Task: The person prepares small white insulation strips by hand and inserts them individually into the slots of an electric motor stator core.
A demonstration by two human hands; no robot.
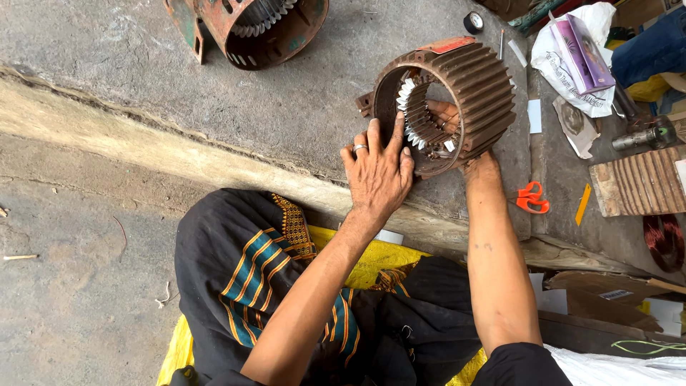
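A rusty ribbed motor housing (479, 82) lies on its side on the concrete ledge (286, 107), its open end facing me. White paper strips line the slots of its inner core (421, 118). My left hand (377, 171), a ring on one finger, rests flat against the housing's front rim with fingers spread. My right hand (444, 114) reaches in from behind, and its fingers show inside the bore against the slots. Whether it pinches anything is hidden.
A second rusty housing (257, 28) sits at the top of the ledge. Orange scissors (530, 198), a yellow strip (583, 204), a white bag (572, 61), a ribbed wooden block (639, 182) and a copper wire coil (664, 239) lie to the right. My lap is directly below.
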